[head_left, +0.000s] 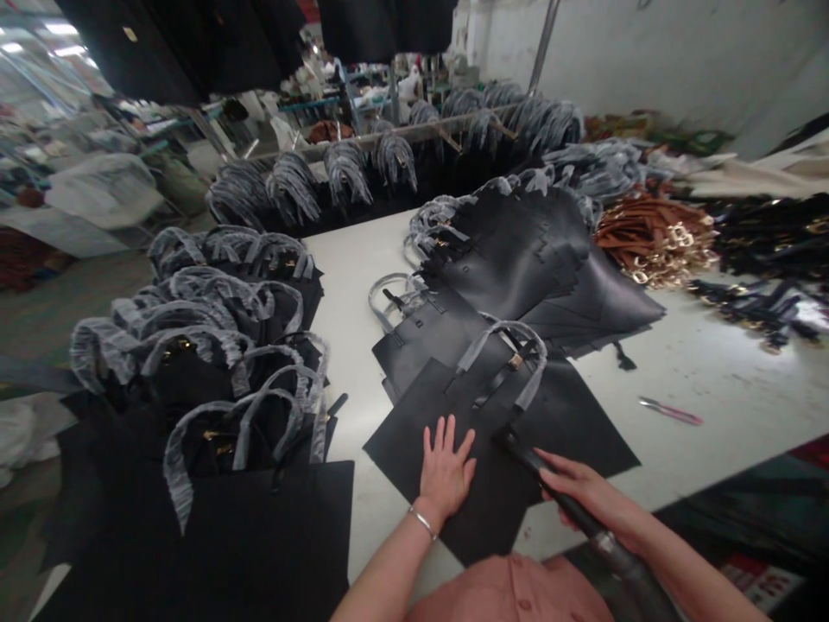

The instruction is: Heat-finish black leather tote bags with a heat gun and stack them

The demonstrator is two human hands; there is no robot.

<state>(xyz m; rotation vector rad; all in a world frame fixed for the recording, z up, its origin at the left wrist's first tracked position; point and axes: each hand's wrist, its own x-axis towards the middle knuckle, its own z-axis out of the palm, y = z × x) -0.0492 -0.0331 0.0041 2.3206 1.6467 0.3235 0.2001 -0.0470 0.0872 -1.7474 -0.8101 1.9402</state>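
I see my left hand (446, 471) lying flat, fingers spread, on the front black leather bag (570, 423), which sits at the near edge of the white worktop (712, 371), its lower corner close to the rim. My right hand (586, 497) is wrapped around a dark tube-shaped tool (518, 449), whose tip touches the bag just below the foam-wrapped handles (511, 341). The leather looks matte and smooth, cut in flat angular panels.

More flat bags fan out in an overlapping stack (531, 250) right behind. To the left a bare strip of worktop separates it from upright finished bags (213, 345), crowded together with grey wrapped loops. The widest open room is to the right, holding only pink-handled snips (670, 412). Far right, a heap of tan straps (654, 233) with gold buckles.
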